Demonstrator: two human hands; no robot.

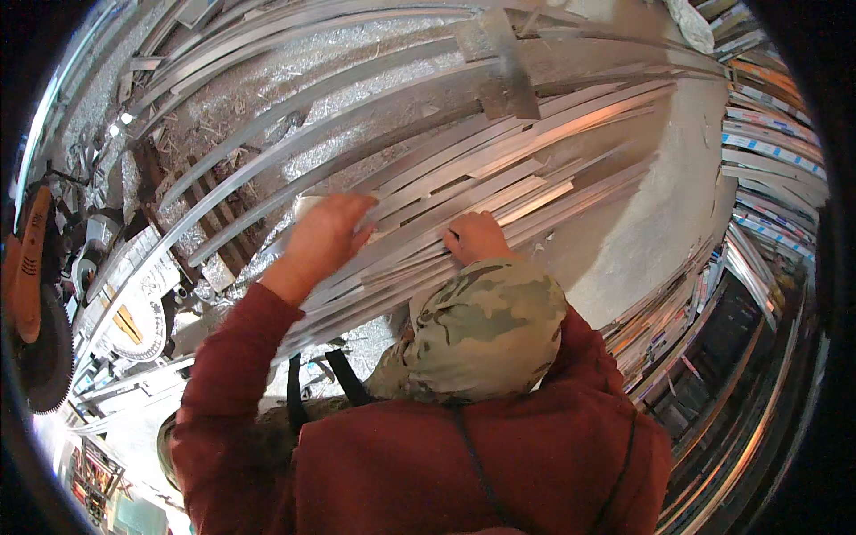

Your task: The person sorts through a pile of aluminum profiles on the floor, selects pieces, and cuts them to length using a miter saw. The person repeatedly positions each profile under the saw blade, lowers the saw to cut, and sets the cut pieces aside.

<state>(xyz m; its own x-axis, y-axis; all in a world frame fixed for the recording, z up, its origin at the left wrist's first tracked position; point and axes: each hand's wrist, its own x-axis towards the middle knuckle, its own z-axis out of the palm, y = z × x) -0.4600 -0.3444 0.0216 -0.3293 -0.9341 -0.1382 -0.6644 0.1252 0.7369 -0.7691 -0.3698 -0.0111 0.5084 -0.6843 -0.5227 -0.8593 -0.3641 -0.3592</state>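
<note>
Long, thin grey and pale strips [419, 234], like metal or moulding lengths, lie stacked side by side in front of me. My left hand [330, 236] hovers over the left part of the stack, a little smeared, its thumb and fingers apart. Behind its knuckles shows a small whitish piece [306, 205] that I cannot identify. My right hand [477, 238] rests on the strips further right, its fingers curled in. What lies under those fingers is hidden. A camouflage cap [486, 330] and maroon sleeves cover parts of the view.
At the left edge stands a saw with a toothed round blade [45, 357] and orange handle [34, 259], beside a curved saw base [143, 325]. Long rails [330, 125] cross a litter-strewn surface. A dark bracket [508, 76] spans them. Racks of long strips [771, 143] line the right.
</note>
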